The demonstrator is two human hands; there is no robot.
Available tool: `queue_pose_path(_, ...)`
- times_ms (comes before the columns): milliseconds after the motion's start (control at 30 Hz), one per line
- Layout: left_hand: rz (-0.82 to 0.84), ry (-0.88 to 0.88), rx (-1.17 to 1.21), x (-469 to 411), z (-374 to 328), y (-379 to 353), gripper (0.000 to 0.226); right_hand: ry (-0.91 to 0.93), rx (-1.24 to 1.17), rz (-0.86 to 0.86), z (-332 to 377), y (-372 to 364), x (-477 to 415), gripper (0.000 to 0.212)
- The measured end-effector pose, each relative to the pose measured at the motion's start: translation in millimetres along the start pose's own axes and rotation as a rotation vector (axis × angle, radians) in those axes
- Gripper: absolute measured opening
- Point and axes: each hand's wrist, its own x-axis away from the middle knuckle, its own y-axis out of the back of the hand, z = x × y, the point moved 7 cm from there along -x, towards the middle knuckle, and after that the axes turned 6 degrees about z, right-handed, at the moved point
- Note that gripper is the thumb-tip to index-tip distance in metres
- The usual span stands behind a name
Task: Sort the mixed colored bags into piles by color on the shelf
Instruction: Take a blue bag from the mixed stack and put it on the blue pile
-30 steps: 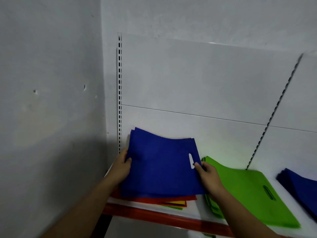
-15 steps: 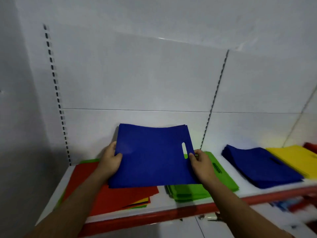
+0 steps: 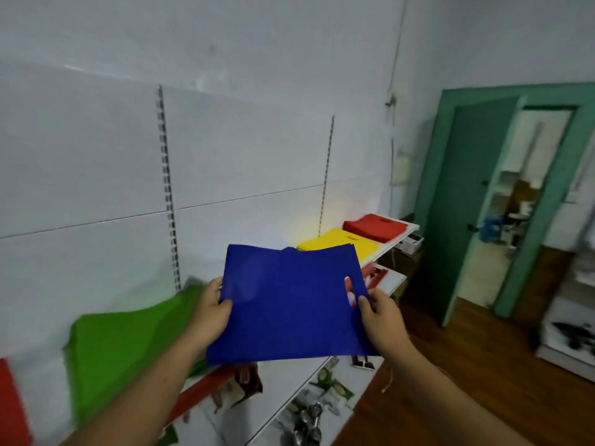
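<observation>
A small stack of blue bags (image 3: 289,304) is held flat in the air above the shelf, between both my hands. My left hand (image 3: 211,312) grips its left edge. My right hand (image 3: 380,317) pinches its right edge beside the cut-out handle. The green pile (image 3: 125,342) lies on the shelf to the left, blurred. Beyond the blue bags sit a yellow pile (image 3: 338,241) and, farther right, a red pile (image 3: 375,225). A red bag edge (image 3: 11,403) shows at the far left. The blue pile on the shelf is hidden behind the held bags.
The white shelf has a red front rim (image 3: 199,389). A lower shelf (image 3: 289,387) below holds packets and small items. Slotted uprights (image 3: 167,188) run up the white back panel. A green door frame (image 3: 450,201) stands open at the right over a wooden floor.
Both hands have carried the blue bags rightwards, off the mixed pile and past the green pile. My view has swung right, bringing the yellow and red piles and the door into sight.
</observation>
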Motion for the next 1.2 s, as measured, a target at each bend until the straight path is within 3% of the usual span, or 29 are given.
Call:
queue_pose_path(267,0.163,-0.062,-0.066,-46.2,-48.7,-202.3,0.043,-0.165,-0.045,-0.113,-128.8,154.5,-20.2,0.011)
queue_pose_path(533,0.207,-0.054,-0.056,-92.7,-75.3,-297.4,0.039,-0.193,-0.066,-0.135,-193.1,208.1,-73.5,0.014)
queue_pose_path(833,0.098,-0.033,-0.036,-193.2,-52.8,-298.2,0.044,-0.140,-0.085,-0.061,-210.3,170.7,-200.3,0.012)
queue_pose_path(1033,-0.023,0.019,0.030,-269.1,-27.2,-252.0,0.039,-0.063,-0.119,0.015,-191.7,111.0,-316.9,0.029)
queue_pose_path(1200,-0.198,0.062,-0.053,-296.4,0.2,-194.3,0.037,0.076,-0.136,0.143,-166.7,41.1,-383.9,0.027)
